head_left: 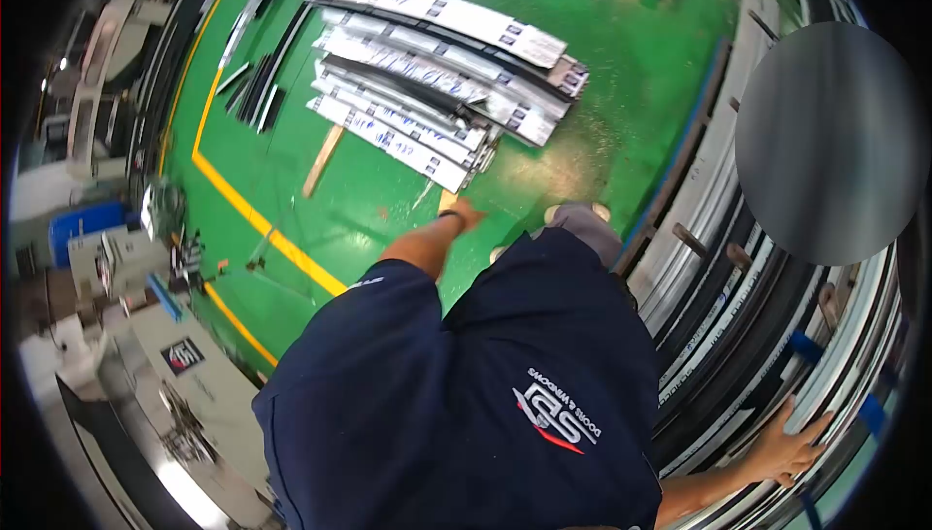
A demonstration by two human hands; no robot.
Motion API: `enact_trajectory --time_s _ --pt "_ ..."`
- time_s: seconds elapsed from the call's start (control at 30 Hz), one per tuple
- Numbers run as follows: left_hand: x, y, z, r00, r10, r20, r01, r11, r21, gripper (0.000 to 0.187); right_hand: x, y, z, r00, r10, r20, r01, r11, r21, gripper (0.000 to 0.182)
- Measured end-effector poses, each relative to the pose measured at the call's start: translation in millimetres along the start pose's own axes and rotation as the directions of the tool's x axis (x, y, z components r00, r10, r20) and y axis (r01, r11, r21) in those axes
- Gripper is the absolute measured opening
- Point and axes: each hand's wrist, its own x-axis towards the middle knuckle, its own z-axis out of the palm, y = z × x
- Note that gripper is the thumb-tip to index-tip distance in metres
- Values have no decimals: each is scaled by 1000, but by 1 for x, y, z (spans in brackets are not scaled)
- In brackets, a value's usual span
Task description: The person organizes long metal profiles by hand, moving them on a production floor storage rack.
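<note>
My left hand point(468, 215) hangs over the green floor, just below the near end of a stack of wrapped profiles point(408, 147). It is slightly blurred, its fingers look apart, and nothing shows in it. On the right, my right hand point(788, 449) lies with spread fingers on long pale profiles point(854, 360) in a rack. White labels and blue handwriting mark the stacked profiles on the floor.
A wooden strip point(322, 161) pokes out from under the stack. Dark profiles point(260, 93) lie at the upper left, near a yellow floor line point(254, 215). Machines with a pale cabinet point(184, 360) stand at the left. Rack pegs point(689, 239) stick up among the profiles.
</note>
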Motion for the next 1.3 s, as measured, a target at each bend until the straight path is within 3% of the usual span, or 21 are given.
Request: enact_trajectory --time_s 0.07,0.17,0.2,0.23,0.3,0.43,0.5,0.57,0.63,0.67,0.73,0.77,0.8,0.83,0.93,1.0,1.07,1.1,1.13,1.2,1.3 --pt "-45 -84 -28 974 -209 -89 206 978 -37 77 8 13 24 1000 -12 -21 10 995 -95 86" --pt "-64 -182 -35 882 -417 -221 339 886 -317 78 22 20 42 998 57 42 -52 993 -102 91" --pt "-68 -192 -39 878 -427 -217 349 880 -321 78 24 26 49 995 80 60 -72 991 -116 92" --pt "-66 -202 -38 885 -409 -223 286 855 -432 78 35 35 57 983 132 124 -88 947 -309 90" --pt "-62 -201 -42 889 -396 -230 223 812 -540 79 37 48 72 991 131 23 -128 988 -91 91" --pt "-85 -108 -88 933 -354 -59 178 599 -780 79 43 62 77 981 185 61 -178 978 -108 94" --pt "-56 -100 -95 939 -334 -85 138 589 -796 81 40 47 54 994 22 -103 -25 999 -23 88" --pt "-25 -96 -119 944 -306 -122 83 580 -811 84 37 -52 -6 942 -211 -260 302 871 388 70" --pt "1 -88 -140 938 -311 -152 11 465 -885 91 8 -144 -46 949 -298 -99 275 640 717 64" --pt "12 -84 -147 939 -317 -135 3 401 -916 93 -12 -189 -64 931 -350 105 90 499 862 64" --pt "41 -82 -149 950 -290 -119 -37 273 -961 98 -50 -270 -95 771 -607 194 43 353 935 67" --pt "63 -82 -150 958 -257 -126 -72 210 -975 100 -73 -311 -105 683 -692 234 -117 213 970 70" --pt "64 -64 -157 954 -283 -97 -93 28 -995 105 -90 -357 -125 561 -784 267 -209 178 962 75" --pt "110 -72 -144 932 -357 -61 -39 69 -997 107 -107 -397 -133 488 -858 163 -150 102 983 77" --pt "107 -41 -132 943 -329 48 40 -32 -999 113 -139 -485 -150 270 -963 -21 -113 -53 992 82" --pt "138 -37 -132 937 -347 39 27 -42 -999 121 -175 -577 -142 241 -962 -126 -62 -145 987 86" --pt "134 -13 -136 939 -340 54 29 -78 -997 127 -175 -638 -137 233 -961 -149 66 -138 988 92" --pt "135 -1 -137 938 -345 36 16 -60 -998 129 -176 -666 -133 215 -974 -70 171 -33 985 96" --pt "122 8 -147 963 -263 52 26 -103 -994 129 -174 -696 -120 222 -970 -95 207 -49 977 98" --pt "160 18 -135 953 -302 -40 -64 -69 -996 129 -169 -744 -117 219 -975 47 285 110 952 108" --pt "122 39 -156 971 -240 -11 -61 -200 -978 125 -151 -770 -122 95 -962 255 277 271 922 110"
